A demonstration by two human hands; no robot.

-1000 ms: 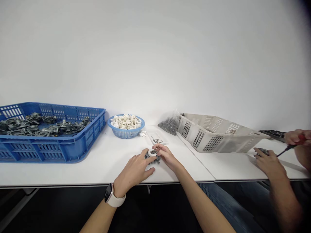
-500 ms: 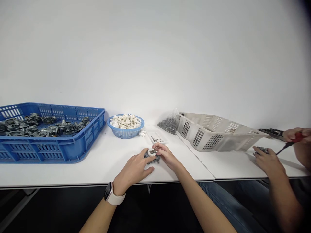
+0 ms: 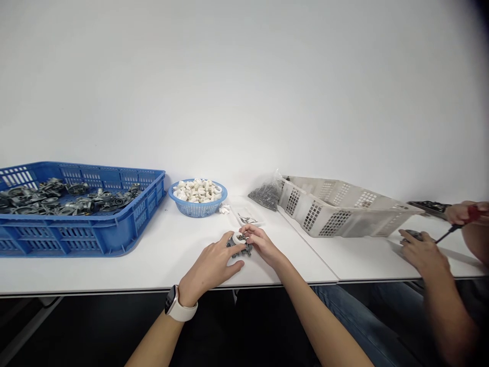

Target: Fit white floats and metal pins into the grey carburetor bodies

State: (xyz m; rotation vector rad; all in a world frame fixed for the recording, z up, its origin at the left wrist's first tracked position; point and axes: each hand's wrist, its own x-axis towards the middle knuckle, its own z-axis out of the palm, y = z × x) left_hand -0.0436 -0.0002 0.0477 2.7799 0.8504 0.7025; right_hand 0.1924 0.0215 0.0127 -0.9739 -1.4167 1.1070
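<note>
1. Just below the middle of the frame, a grey part (image 3: 230, 244) topped by a white ring (image 3: 237, 239) sits on the counter (image 3: 153, 272).
2. From the lower left, the left hand (image 3: 209, 262) reaches it half open — fingers over the part, thumb held apart; whether it grips, I cannot tell.
3. At the part's right side, the right hand (image 3: 264, 248) has its fingertips bunched; anything pinched there is too small to make out.
4. Behind sit a blue basket (image 3: 196, 209) of white pieces (image 3: 198, 190) and a bag (image 3: 266, 196) — dark contents.
5. Far right, a co-worker's hand holds a screwdriver (image 3: 454, 228).
</note>
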